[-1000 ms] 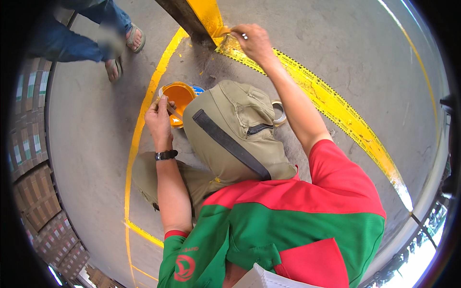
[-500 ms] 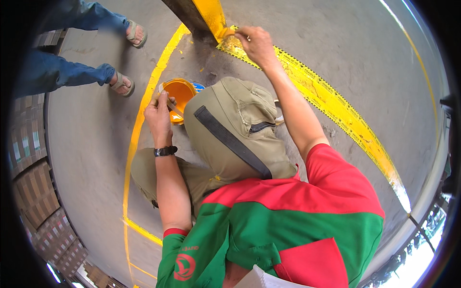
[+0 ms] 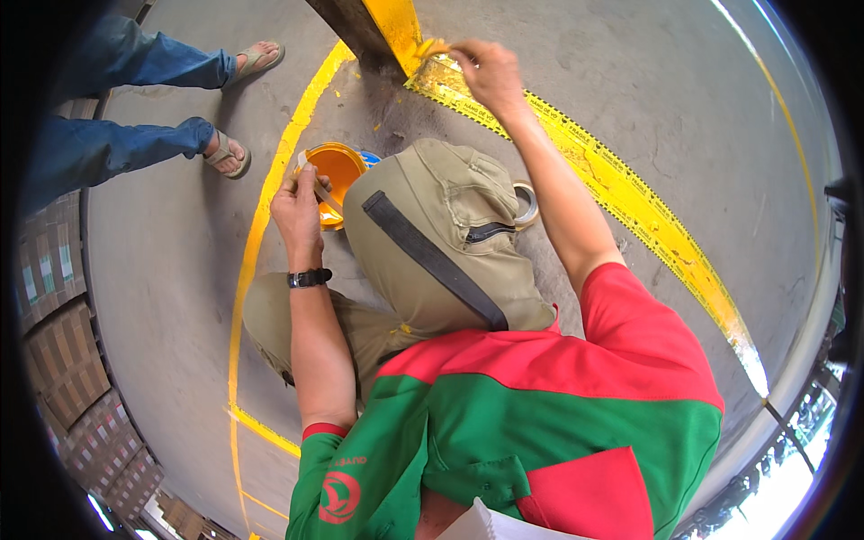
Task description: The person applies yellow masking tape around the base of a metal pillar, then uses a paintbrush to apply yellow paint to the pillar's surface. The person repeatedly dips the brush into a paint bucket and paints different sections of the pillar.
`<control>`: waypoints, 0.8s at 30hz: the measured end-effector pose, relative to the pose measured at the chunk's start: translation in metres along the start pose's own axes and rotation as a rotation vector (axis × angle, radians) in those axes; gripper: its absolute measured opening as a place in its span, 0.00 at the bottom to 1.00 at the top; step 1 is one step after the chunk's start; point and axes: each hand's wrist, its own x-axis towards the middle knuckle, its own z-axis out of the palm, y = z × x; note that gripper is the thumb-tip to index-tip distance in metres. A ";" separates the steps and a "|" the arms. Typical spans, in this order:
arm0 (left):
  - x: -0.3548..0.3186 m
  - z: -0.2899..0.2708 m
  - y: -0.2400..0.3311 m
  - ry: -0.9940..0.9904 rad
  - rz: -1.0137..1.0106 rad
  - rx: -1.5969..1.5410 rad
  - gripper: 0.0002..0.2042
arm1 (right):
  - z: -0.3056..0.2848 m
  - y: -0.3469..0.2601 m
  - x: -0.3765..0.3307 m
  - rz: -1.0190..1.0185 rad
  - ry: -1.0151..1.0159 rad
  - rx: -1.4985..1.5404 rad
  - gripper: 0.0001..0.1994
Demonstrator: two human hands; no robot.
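Beside the yellow post's (image 3: 393, 31) foot, the right hand (image 3: 490, 76), pinching a brush (image 3: 436, 47), has edged rightward, seemingly mid-stroke; the left hand (image 3: 297, 214) grips a paint bucket (image 3: 338, 162) nearer the person.

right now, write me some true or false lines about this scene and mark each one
1. The left grip holds a pale strip by the bucket. True.
2. The bucket's inside is blue. False: it is orange.
3. The right grip holds a yellow-coated tool near a yellow post. True.
4. No timepiece is worn. False: a black watch circles the left wrist.
5. A roll shows beside the khaki trouser leg. True.
6. Boots show at upper left. False: sandals do.
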 end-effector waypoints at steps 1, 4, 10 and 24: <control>0.000 0.000 0.000 -0.004 0.001 -0.011 0.13 | 0.021 0.009 -0.002 0.089 -0.121 -0.041 0.08; 0.000 -0.002 0.000 0.000 0.012 -0.025 0.13 | 0.061 0.021 -0.005 -0.014 -0.031 -0.017 0.09; -0.006 -0.003 0.000 0.048 -0.003 0.015 0.14 | 0.016 0.011 -0.011 0.035 0.205 0.251 0.08; -0.006 -0.002 0.002 0.033 0.013 0.015 0.15 | 0.014 0.000 -0.014 0.055 0.202 0.236 0.07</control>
